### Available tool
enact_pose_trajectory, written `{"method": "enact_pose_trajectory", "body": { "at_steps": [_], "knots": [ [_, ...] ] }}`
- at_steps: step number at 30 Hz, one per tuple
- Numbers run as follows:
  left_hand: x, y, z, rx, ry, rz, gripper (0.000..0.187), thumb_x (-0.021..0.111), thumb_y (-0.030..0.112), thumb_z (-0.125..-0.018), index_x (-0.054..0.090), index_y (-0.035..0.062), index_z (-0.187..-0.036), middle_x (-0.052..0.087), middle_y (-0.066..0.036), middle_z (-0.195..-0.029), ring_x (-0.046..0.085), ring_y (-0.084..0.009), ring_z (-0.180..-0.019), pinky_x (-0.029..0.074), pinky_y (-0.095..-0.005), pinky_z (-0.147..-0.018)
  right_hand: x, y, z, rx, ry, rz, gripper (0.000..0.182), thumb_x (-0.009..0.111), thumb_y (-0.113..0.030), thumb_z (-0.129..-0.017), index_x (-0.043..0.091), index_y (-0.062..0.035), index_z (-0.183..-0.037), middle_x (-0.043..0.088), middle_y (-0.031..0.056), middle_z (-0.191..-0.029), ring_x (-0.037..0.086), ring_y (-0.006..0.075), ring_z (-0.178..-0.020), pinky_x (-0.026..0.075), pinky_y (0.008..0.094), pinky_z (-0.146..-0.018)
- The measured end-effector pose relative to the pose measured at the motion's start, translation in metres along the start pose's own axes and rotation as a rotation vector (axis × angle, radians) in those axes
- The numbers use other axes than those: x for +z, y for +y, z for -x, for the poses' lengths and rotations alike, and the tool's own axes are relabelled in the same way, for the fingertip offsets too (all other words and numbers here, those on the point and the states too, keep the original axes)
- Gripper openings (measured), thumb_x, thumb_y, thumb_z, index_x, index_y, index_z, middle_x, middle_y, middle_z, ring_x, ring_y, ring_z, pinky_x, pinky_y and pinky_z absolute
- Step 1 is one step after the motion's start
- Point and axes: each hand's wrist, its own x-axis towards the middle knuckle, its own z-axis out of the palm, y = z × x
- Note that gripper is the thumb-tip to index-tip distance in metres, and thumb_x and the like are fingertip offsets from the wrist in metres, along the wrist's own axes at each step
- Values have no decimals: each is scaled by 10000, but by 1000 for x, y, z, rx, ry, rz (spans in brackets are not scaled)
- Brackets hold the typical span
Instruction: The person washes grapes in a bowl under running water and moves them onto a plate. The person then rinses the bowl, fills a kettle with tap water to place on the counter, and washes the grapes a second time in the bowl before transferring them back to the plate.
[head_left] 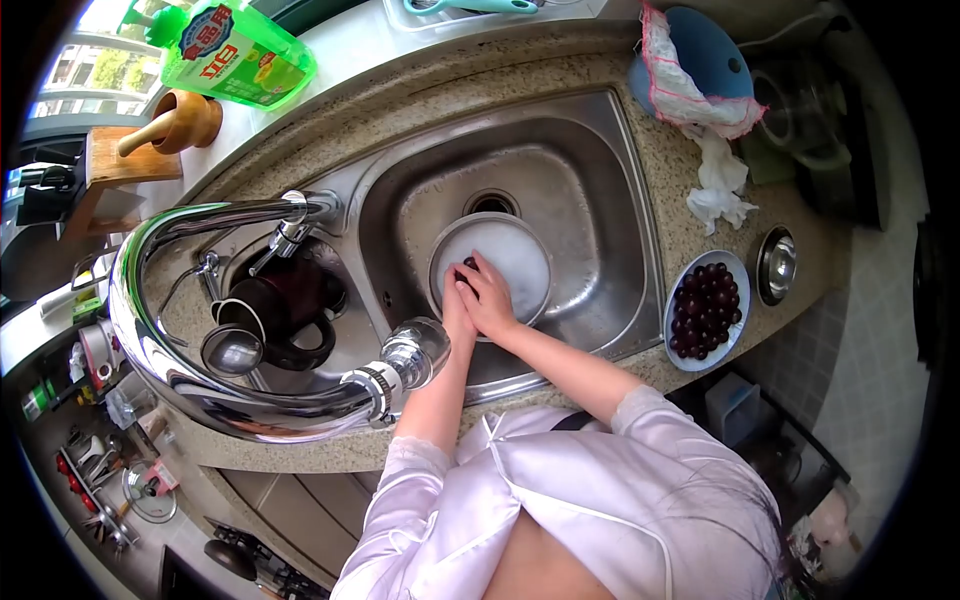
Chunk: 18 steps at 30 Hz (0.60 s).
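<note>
My left hand (457,310) and my right hand (490,300) are pressed together over a round bowl (540,250) in the sink. A few dark red grapes (467,268) show between the fingers; the palms hide any others. Cloudy whitish water (505,245) fills the bowl, and the fingers are at or just above its surface. On the counter to the right, a white oval bowl (673,345) holds many dark red grapes (708,310).
The chrome faucet (150,330) arches over the sink (600,190), its head near my left forearm. A dark pitcher (285,300) lies in the small basin. A metal bowl (777,265), crumpled tissue (720,185), blue bin (700,50) and green detergent bottle (240,55) stand around.
</note>
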Motion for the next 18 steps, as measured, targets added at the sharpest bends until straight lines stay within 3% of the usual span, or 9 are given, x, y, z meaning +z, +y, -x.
{"method": "enact_pose_trajectory", "body": {
  "at_steps": [2, 3, 4, 5, 8, 10, 13, 16, 18],
  "knots": [
    [13, -4, 16, 8, -80, 57, 313, 441, 390, -970, 579, 129, -1073, 607, -67, -1051, 577, -219, -999, 479, -383, -876, 3, 17, -10, -152, -56, 67, 304, 593, -241, -838, 648, -120, -1112, 535, 150, -1229, 512, 364, -1089, 417, 474, -898],
    [50, -5, 42, -39, 35, 19, 311, 425, 374, -975, 564, 141, -1126, 591, -60, -1109, 563, -225, -1040, 464, -412, -911, -15, 14, -22, -50, -315, 149, 340, 548, -313, -885, 628, -112, -1147, 461, 177, -1355, 418, 390, -1234, 345, 461, -1020],
    [70, -4, 59, -86, 150, -20, 319, 408, 358, -980, 550, 153, -1180, 575, -53, -1168, 550, -231, -1080, 450, -441, -946, -28, 11, -29, -107, -411, 382, 395, 541, -366, -883, 587, -161, -1217, 472, 155, -1343, 397, 388, -1246, 338, 472, -1018],
    [58, 0, 57, -165, 60, 1, 310, 411, 293, -983, 515, 167, -1246, 532, -38, -1253, 512, -247, -1151, 410, -494, -995, -31, 21, -34, -182, -437, 399, 419, 538, -383, -880, 563, -176, -1244, 475, 148, -1337, 391, 386, -1251, 333, 479, -1021],
    [59, -3, 66, -52, 100, -160, 308, 473, 259, -961, 503, 166, -1252, 514, -51, -1265, 517, -256, -1168, 393, -539, -1006, -32, 49, -47, -281, -479, 449, 435, 565, -372, -867, 537, -179, -1257, 484, 126, -1310, 413, 358, -1241, 334, 467, -1027],
    [63, 3, 69, -58, 153, -223, 362, 477, 188, -950, 478, 167, -1311, 522, -60, -1241, 537, -239, -1108, 435, -511, -961, -33, 53, -55, -280, -302, 394, 424, 586, -327, -860, 545, -130, -1234, 491, 125, -1288, 430, 336, -1225, 365, 464, -1005],
    [58, 3, 70, 35, 294, -631, 449, 466, 132, -939, 424, 124, -1387, 539, -103, -1231, 516, -231, -1127, 449, -414, -928, -31, 62, -64, -135, -319, 293, 394, 594, -299, -860, 563, -92, -1193, 540, 130, -1185, 488, 323, -1145, 427, 440, -935],
    [45, -7, 65, 402, 494, -956, 482, 490, 107, -912, 411, -11, -1373, 519, -156, -1248, 506, -246, -1131, 409, -321, -945, -24, 48, -62, -92, -346, 394, 428, 602, -351, -851, 568, -93, -1191, 565, 140, -1114, 530, 334, -1078, 445, 432, -916],
    [32, -8, 53, 438, 514, -981, 486, 491, 142, -917, 402, -53, -1354, 483, -167, -1309, 478, -253, -1176, 380, -326, -976, -18, 33, -59, 171, -401, 396, 485, 629, -369, -820, 565, -78, -1203, 557, 159, -1201, 528, 338, -1113, 452, 426, -915]
  ]
}}
